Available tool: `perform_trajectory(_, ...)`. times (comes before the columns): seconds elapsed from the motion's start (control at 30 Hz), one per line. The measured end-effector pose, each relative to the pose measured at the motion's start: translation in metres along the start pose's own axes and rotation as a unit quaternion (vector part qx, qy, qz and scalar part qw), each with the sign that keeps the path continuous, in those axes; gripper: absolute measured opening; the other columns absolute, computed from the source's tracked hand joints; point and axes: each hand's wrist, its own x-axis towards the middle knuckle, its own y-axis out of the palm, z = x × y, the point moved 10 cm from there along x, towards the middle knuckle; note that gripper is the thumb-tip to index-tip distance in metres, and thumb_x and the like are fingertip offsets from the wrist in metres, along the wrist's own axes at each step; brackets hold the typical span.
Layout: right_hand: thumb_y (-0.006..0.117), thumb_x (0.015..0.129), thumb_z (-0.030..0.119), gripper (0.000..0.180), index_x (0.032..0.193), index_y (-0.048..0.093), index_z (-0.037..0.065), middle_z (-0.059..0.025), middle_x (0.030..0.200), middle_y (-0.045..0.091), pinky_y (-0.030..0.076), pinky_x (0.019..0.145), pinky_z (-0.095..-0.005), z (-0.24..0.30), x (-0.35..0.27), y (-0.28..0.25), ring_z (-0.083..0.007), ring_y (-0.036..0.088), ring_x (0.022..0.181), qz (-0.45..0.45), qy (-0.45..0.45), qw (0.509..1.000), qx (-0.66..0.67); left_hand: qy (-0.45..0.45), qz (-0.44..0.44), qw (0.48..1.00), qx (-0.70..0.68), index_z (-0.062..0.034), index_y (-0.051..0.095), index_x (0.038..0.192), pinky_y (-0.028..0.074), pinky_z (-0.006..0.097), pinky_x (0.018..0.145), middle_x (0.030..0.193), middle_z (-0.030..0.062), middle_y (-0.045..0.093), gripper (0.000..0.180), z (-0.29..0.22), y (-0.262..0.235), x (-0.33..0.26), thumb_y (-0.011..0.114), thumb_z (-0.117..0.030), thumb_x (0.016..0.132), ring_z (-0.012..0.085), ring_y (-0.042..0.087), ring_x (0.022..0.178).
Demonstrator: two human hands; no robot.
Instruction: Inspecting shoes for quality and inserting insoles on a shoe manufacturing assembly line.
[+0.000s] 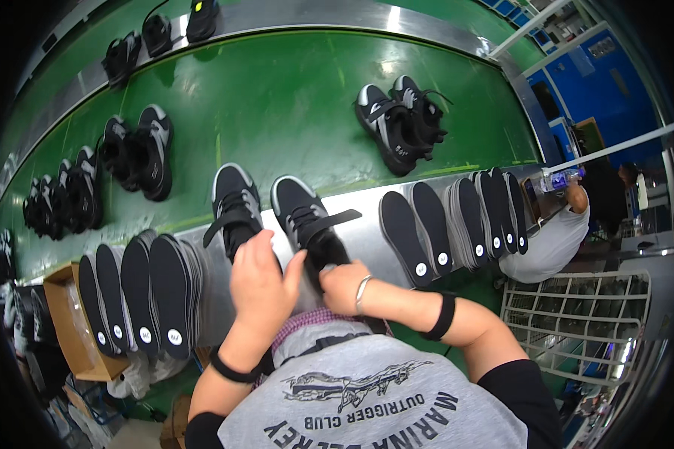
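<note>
Two black shoes with grey toe caps and laces lie side by side in front of me, toes pointing away, on the metal edge of the bench. Over the rear of the left shoe (236,196) is my left hand (260,280), its fingers stretched out and its thumb apart; the heel is hidden beneath it. My right hand (343,288) closes at the heel opening of the right shoe (299,209), and some of its fingertips are out of sight there. The straps of both shoes stick out loose to the side.
Stacks of black insoles line the metal ledge, at left (174,295) and at right (464,217). A cardboard box (67,322) stands far left. More shoes (401,123) sit on the green belt (277,90). At right are a white wire rack (577,314) and another person (550,247).
</note>
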Motion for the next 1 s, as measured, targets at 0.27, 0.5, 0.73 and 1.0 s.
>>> perform_trajectory(0.27, 0.057, 0.075, 0.028, 0.025, 0.088, 0.058, 0.006, -0.0126, 0.081, 0.059, 0.045, 0.068, -0.037, 0.039, -0.04, -0.064, -0.0293, 0.056, 0.077, -0.189, -0.318, 0.916, 0.157, -0.064, 0.235, 0.95, 0.196, 0.0034, 0.029, 0.126, 0.044, 0.038, 0.056, 0.063, 0.0109, 0.057, 0.076, 0.036, 0.063, -0.003, 0.064, -0.022, 0.064, 0.028, 0.057, 0.055)
perform_trajectory(0.5, 0.067, 0.054, 0.019, 0.04, 0.092, 0.059, 0.012, -0.0146, 0.103, 0.052, 0.04, 0.082, -0.0411, -0.185, -0.038, -0.184, -0.0327, 0.046, 0.1, -0.513, 0.059, 0.855, -0.047, -0.044, 0.103, 0.979, 0.169, -0.0014, 0.037, 0.121, 0.045, 0.039, 0.05, 0.06, 0.0128, 0.057, 0.062, 0.066, 0.031, 0.08, 0.055, -0.008, 0.063, 0.029, 0.057, 0.053)
perform_trajectory(0.73, 0.073, 0.043, 0.022, 0.052, 0.093, 0.058, 0.018, -0.0236, 0.129, 0.03, 0.032, 0.095, -0.0424, -0.294, 0.014, -0.181, -0.0417, 0.028, 0.117, -0.374, 0.097, 0.919, -0.071, -0.116, -0.132, 0.972, 0.153, -0.0046, 0.047, 0.085, 0.046, 0.04, 0.059, 0.074, 0.0123, 0.057, 0.032, 0.102, -0.038, 0.162, 0.067, -0.017, 0.063, 0.0302, 0.058, 0.071)
perform_trajectory(1.0, 0.074, 0.046, 0.011, 0.053, 0.092, 0.056, -0.008, -0.0197, 0.095, 0.054, 0.042, 0.082, -0.0358, -0.324, 0.031, -0.2, -0.0302, 0.053, 0.09, -0.434, 0.108, 0.889, 0.104, -0.135, 0.036, 0.99, -0.029, -0.0043, 0.045, 0.106, 0.041, 0.043, 0.076, 0.104, 0.0139, 0.048, 0.04, 0.092, 0.049, 0.043, 0.06, -0.017, 0.071, 0.0326, 0.048, 0.095)
